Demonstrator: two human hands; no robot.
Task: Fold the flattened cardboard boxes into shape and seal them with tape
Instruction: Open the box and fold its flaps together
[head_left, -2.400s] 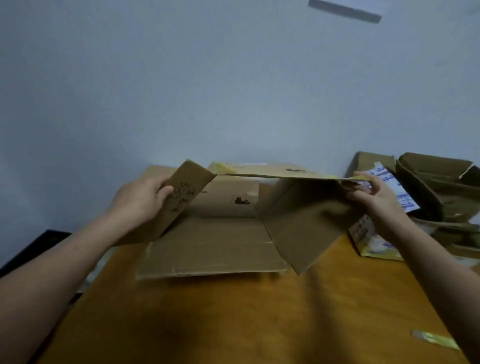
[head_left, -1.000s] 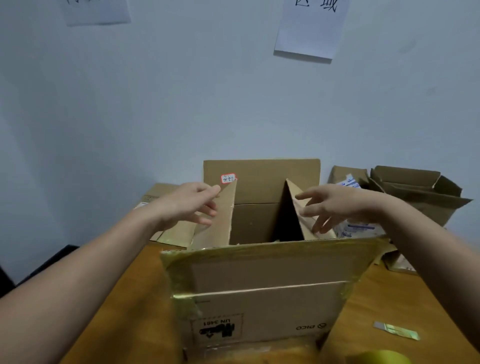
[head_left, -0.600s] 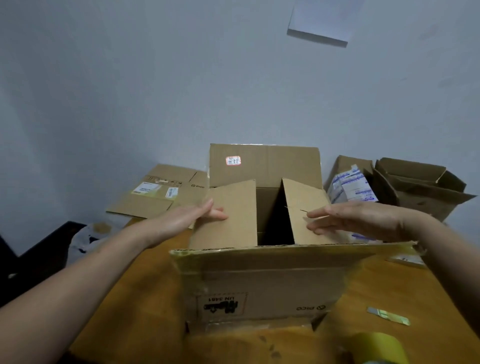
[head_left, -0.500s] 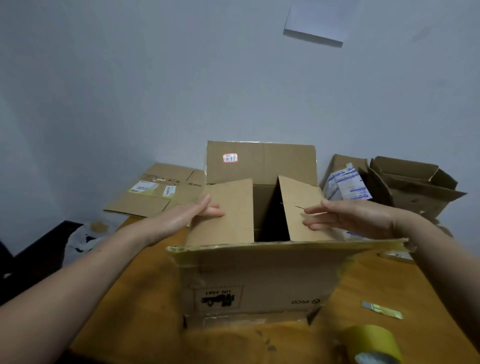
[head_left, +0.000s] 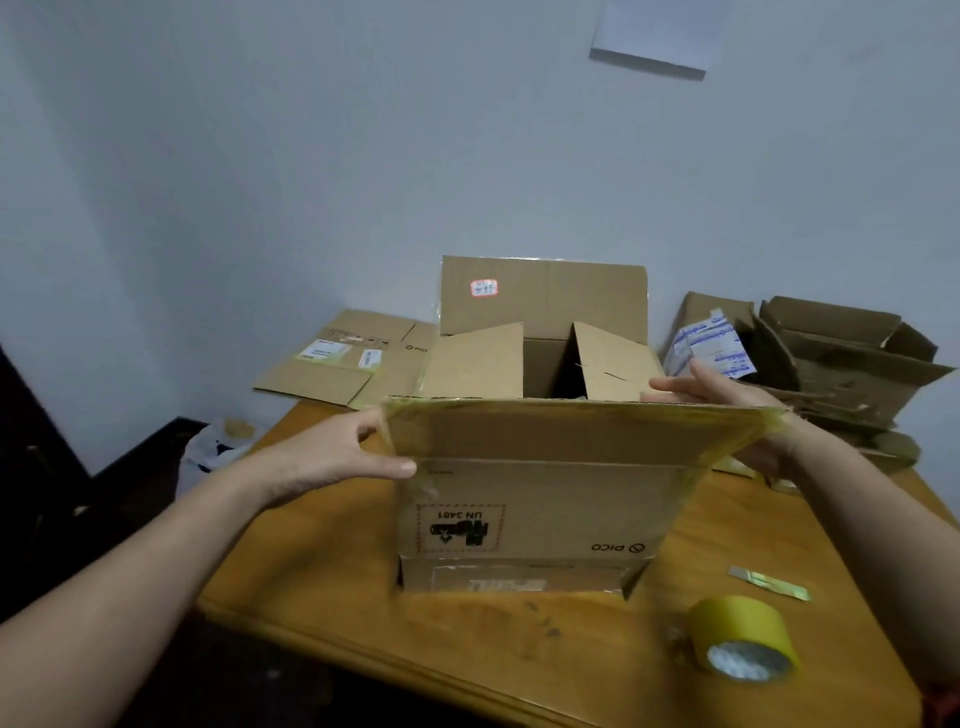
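A brown cardboard box (head_left: 524, 519) stands upright on the wooden table (head_left: 322, 571), its top unsealed. The far flap (head_left: 545, 296) stands up. Both side flaps, left (head_left: 478, 358) and right (head_left: 608, 364), are folded inward. The near flap (head_left: 571, 431), edged with yellow tape, tilts toward me. My left hand (head_left: 332, 457) pinches its left end, thumb on the front face. My right hand (head_left: 711, 389) lies behind its right end with fingers straight over the right side flap; its thumb is hidden. A yellow tape roll (head_left: 743, 639) lies at the near right.
A flattened box (head_left: 343, 364) lies at the table's back left against the wall. Opened boxes (head_left: 852, 364) and a labelled packet (head_left: 711, 348) pile up at the back right. A loose tape strip (head_left: 769, 582) lies near the roll. The table's left edge drops to a dark floor.
Both hands left the folded side flaps and moved back to the near flap. My left hand now pinches its left end. The view tipped down, showing the whole tape roll.
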